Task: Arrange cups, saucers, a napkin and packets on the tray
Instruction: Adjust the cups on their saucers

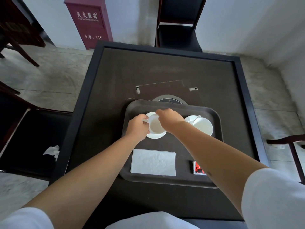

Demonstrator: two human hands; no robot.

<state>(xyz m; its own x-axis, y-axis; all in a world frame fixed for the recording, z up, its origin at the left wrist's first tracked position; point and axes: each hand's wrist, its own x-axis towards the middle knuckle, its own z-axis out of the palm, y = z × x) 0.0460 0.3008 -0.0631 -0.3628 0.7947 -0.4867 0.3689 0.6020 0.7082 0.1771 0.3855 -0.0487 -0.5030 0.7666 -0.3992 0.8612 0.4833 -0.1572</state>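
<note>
A dark brown tray [173, 180] lies on the table. At its back left a white cup [156, 126] stands on a white saucer [156, 135]. My left hand [137, 127] grips the cup's left side and my right hand [168, 118] pinches its far rim. At the back right a second white cup [203, 126] sits on its saucer [189, 119]. A white napkin [153, 162] lies flat at the tray's front left. A red and white packet [198, 167] lies at the front right, partly hidden by my right forearm.
The dark square table [165, 71] has a raised black rim and a round inset [170, 100] just behind the tray. Dark chairs stand behind [178, 30], left [33, 138] and right [293, 149]; a crumpled tissue [52, 151] lies on the left chair. A red cabinet [89, 22] stands by the wall.
</note>
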